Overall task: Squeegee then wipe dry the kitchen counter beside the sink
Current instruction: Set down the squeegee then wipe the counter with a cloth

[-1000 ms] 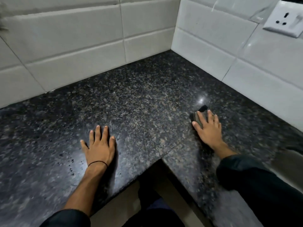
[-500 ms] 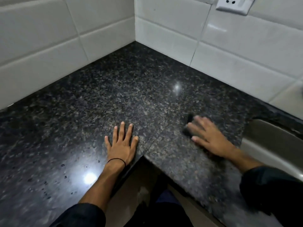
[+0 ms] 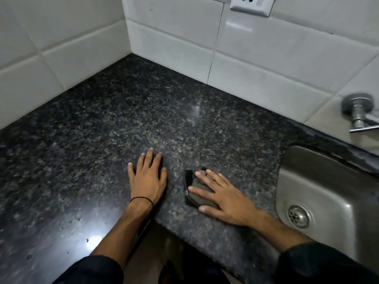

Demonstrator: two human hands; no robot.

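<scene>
A dark speckled granite counter (image 3: pixel 114 119) fills an L-shaped corner beside a steel sink (image 3: pixel 332 193). My right hand (image 3: pixel 223 195) lies flat with spread fingers on a small dark folded cloth or pad (image 3: pixel 191 188), pressing it onto the counter just left of the sink. My left hand (image 3: pixel 148 177) rests flat on the counter with its palm down and fingers apart, a hand's width left of the cloth, holding nothing. Small water droplets dot the counter at the lower left.
White tiled walls (image 3: pixel 256 58) meet at the corner behind the counter. A white wall socket (image 3: pixel 249 5) sits high on the right wall. A metal tap (image 3: pixel 359 113) juts out above the sink, whose drain (image 3: pixel 298 216) shows. The counter's inner front edge (image 3: pixel 184 232) runs below my hands.
My right hand has slid the cloth toward me and closer to my left hand. The view has swung right, bringing the sink and tap into sight. My left hand stays flat.
</scene>
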